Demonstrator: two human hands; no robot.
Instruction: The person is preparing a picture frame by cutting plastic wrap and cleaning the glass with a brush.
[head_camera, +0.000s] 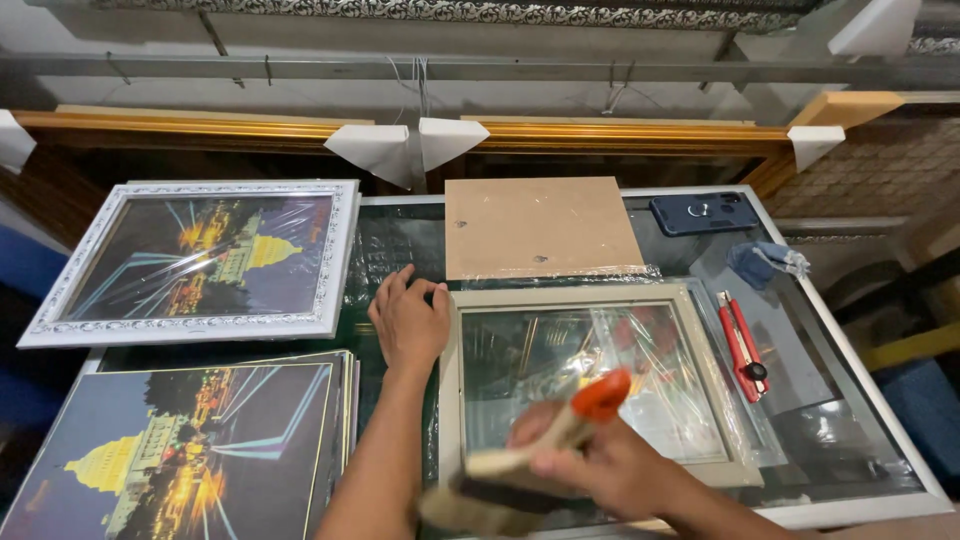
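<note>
This is a picture-framing workshop: a framed picture (200, 257), stacked prints (190, 450) and long gold frames (600, 135) surround the table (880, 400).

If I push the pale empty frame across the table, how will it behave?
The pale frame looks rigid, so it would probably move as one piece. The clear plastic film over it may make it slippery on the glass tabletop. The left hand at its corner likely keeps it from turning.

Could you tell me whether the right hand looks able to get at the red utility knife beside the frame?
Probably yes: the red utility knife lies uncovered right of the pale frame, but the right hand holds a brush.
</note>
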